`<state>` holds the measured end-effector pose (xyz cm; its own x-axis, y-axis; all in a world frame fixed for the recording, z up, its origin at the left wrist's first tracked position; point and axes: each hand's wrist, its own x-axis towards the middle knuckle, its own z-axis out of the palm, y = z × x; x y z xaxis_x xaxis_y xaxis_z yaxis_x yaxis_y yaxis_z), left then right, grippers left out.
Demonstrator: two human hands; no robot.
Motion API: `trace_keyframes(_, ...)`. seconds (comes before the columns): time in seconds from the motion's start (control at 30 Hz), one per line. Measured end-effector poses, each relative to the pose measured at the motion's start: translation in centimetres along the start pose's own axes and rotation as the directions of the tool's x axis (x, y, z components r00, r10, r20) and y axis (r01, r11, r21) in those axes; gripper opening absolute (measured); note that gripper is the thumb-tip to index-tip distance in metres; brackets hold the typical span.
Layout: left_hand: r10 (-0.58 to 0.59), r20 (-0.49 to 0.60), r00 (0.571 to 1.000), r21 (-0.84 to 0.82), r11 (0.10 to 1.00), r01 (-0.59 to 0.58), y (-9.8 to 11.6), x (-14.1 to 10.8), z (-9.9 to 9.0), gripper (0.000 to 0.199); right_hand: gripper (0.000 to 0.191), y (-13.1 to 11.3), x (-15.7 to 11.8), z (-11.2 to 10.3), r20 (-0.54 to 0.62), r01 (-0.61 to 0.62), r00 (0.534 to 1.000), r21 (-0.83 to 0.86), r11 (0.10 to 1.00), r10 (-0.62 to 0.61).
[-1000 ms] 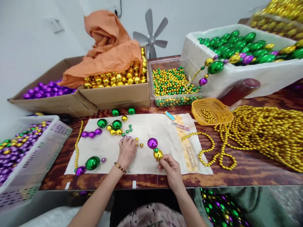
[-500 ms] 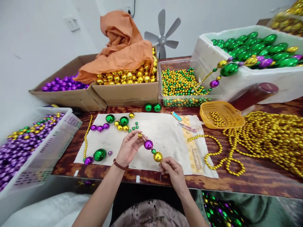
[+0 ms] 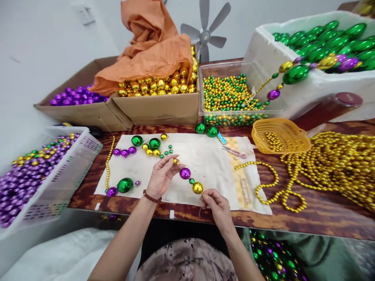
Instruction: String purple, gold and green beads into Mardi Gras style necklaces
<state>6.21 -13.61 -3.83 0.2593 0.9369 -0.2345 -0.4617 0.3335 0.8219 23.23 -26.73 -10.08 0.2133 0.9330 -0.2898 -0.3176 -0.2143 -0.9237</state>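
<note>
My left hand (image 3: 161, 173) is closed in a pinch on a small gold bead (image 3: 175, 161) above the white cloth (image 3: 216, 171). From it a thin needle or wire runs to a purple ball (image 3: 185, 173), a small green bead (image 3: 191, 181) and a larger gold ball (image 3: 197, 187) in a line. My right hand (image 3: 215, 205) pinches the thread just past the gold ball, and a fine end hangs below. Loose green, purple and gold balls lie on the cloth beyond my left hand. At the left lies a gold bead strand (image 3: 108, 168) with a green ball (image 3: 125, 185).
Behind stand cardboard boxes of purple and gold balls (image 3: 161, 103), a clear bin (image 3: 234, 115) and a foam box (image 3: 260, 58). Snips (image 3: 234, 152), a yellow basket (image 3: 281, 148) and heaped gold strands (image 3: 336, 168) lie right. A white crate (image 3: 67, 175) stands left.
Two green balls at the back of the table have rolled right, close to the small blue packet. The camera view has shifted slightly; both hands keep nearly the same hold.
</note>
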Motion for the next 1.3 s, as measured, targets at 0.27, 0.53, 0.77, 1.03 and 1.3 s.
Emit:
trace_keyframes(0.27, 0.039, 0.003, 0.999, 0.077, 0.996, -0.039, -0.4, -0.1, 0.8, 0.025, 0.035, -0.1, 0.6, 0.6, 0.041, -0.047, 0.998, 0.062, 0.997, 0.044)
trace_keyframes(0.53, 0.038, -0.042, 0.998, -0.025, 0.999, -0.039, -3.8, 0.0, 5.2, 0.031, 0.033, 1.1, 0.2, 2.6, 0.092, -0.018, 0.996, -0.002, 1.000, 0.018)
trace_keyframes(0.77, -0.272, 0.239, 0.932, 0.286, 0.937, 0.200, -3.7, 1.0, 5.3, 0.044, 0.032, -4.1, 3.8, -1.5, -0.083, 0.096, 0.991, -0.095, 0.991, -0.104)
trace_keyframes(1.03, -0.403, 0.384, 0.831, 0.599, 0.793, 0.108, -4.2, 1.3, 5.8, 0.043, 0.031, -5.7, 6.0, -1.3, -0.111, 0.182, 0.978, 0.047, 0.982, -0.176)
trace_keyframes(1.3, -0.504, 0.345, 0.792, 0.689, 0.709, 0.151, -4.0, 2.1, 5.3, 0.039, 0.035, -5.9, 6.9, -4.7, -0.358, 0.281, 0.923, 0.382, 0.881, -0.140)
